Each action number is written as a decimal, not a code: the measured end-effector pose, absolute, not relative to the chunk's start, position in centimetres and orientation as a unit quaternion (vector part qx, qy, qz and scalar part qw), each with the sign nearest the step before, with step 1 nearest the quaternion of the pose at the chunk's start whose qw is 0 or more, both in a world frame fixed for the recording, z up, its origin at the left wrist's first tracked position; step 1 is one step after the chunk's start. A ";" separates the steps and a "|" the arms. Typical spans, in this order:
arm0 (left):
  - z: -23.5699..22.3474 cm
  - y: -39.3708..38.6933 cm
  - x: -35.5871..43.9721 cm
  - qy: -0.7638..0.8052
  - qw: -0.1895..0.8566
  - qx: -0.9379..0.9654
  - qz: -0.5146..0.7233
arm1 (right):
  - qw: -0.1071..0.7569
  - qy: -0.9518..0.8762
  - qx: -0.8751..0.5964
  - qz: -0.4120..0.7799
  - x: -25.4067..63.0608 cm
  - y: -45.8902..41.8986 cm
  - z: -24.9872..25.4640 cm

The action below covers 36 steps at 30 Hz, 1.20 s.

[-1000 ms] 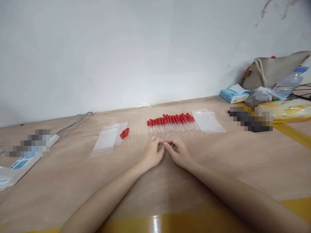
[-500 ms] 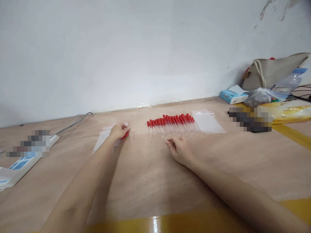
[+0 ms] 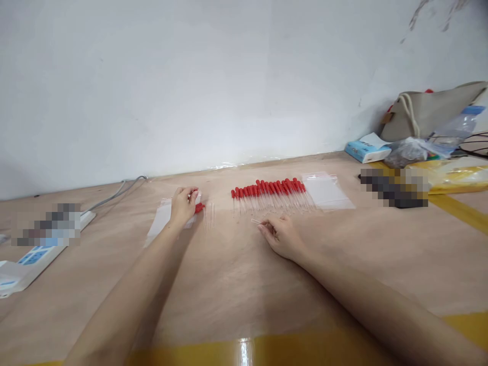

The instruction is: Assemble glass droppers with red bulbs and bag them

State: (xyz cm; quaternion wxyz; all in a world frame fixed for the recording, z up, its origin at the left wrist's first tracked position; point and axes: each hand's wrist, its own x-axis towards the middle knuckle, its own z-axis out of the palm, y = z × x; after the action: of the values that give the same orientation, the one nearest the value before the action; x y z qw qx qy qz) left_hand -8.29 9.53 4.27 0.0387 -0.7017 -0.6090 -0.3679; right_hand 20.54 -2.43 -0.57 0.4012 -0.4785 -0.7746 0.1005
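My left hand [image 3: 183,206] is raised a little over a clear zip bag [image 3: 160,218], its fingertips pinched on a small red rubber bulb. Beside those fingers, several loose red rubber bulbs [image 3: 200,207] lie at the bag's edge. A few thin glass dropper tubes [image 3: 209,216] rest just right of them. My right hand [image 3: 284,236] is closed, with thumb and forefinger on a glass dropper tube [image 3: 255,220] that points left. Behind it lies a row of droppers [image 3: 267,190] with red bulbs on clear glass stems. A second clear zip bag [image 3: 328,192] lies flat at the row's right end.
A power strip [image 3: 49,259] with a grey cable [image 3: 114,194] is at the left. To the right are a blue tissue pack [image 3: 366,150], a dark blurred object [image 3: 392,190], a yellow plastic package [image 3: 453,175], a grey bag [image 3: 438,114] and a bottle [image 3: 465,122]. A wall stands behind.
My left hand has lifted up and away from the loose bulbs, with a red rubber bulb in its fingertips. The glass tube in my right hand now shows more clearly, pointing left.
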 end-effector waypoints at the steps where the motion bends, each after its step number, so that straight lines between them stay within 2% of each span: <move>1: 4.3 9.3 -8.2 -0.603 0.030 -0.690 -0.400 | 0.400 -0.776 -0.477 0.102 20.6 -2.4 -0.6; 5: 3.9 7.7 -6.6 -0.591 -0.051 -0.630 -0.502 | 0.398 -0.778 -0.475 0.105 20.6 -2.5 -0.5; 7: 3.4 5.7 -4.7 -0.568 -0.195 -0.583 -0.547 | 0.401 -0.781 -0.469 0.098 20.6 -2.5 -0.4; 11: 2.2 1.0 -0.5 -0.489 -0.456 -0.549 -0.502 | 0.402 -0.791 -0.455 0.078 20.6 -2.5 -0.3; 15: 0.9 -1.4 1.5 -0.427 -0.595 -0.496 -0.466 | 0.404 -0.791 -0.452 0.075 20.6 -2.5 -0.3; 22: 0.3 -1.5 1.6 -0.403 -0.623 -0.471 -0.476 | 0.400 -0.795 -0.449 0.078 20.6 -2.6 -0.2; 36: -0.7 -1.6 1.5 -0.440 -0.495 -0.614 -0.430 | 0.392 -0.821 -0.393 0.132 21.0 -2.2 -0.7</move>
State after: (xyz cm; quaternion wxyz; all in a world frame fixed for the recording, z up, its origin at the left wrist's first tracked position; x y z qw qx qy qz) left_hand 1.54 -1.61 -0.74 -0.4951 -0.6135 -0.4402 -0.4297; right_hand 21.05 -2.23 -0.66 0.3918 -0.3930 -0.8214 0.1315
